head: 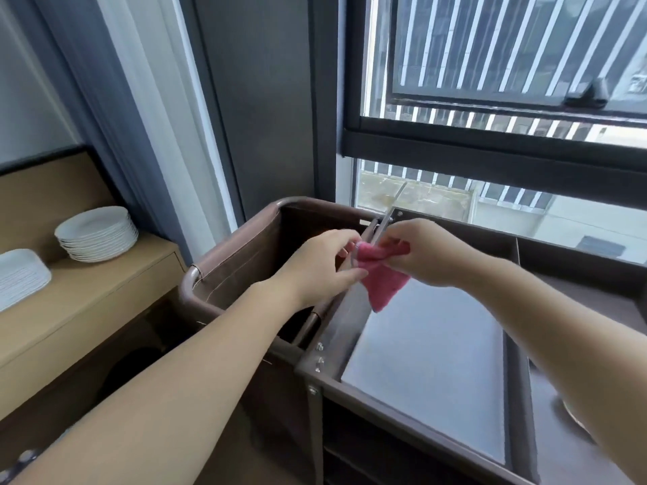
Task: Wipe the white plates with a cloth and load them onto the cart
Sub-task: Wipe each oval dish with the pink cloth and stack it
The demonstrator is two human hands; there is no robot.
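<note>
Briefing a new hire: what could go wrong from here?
1. The pink cloth, pinched by the left hand and right hand, hangs beside the open brown bag; it could drop in.
2. The stack of round white plates sits off left, so each carry may cross that bag.

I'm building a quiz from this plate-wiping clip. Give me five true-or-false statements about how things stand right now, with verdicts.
1. The left hand and right hand both hold the pink cloth. True.
2. The stack of round white plates stands on the cart. False: it stands on the wooden counter at the left.
3. The pink cloth is held over the cart. True.
4. The left hand grips a plate. False: neither hand holds a plate.
5. Rectangular white plates lie at the counter's far left. True.
</note>
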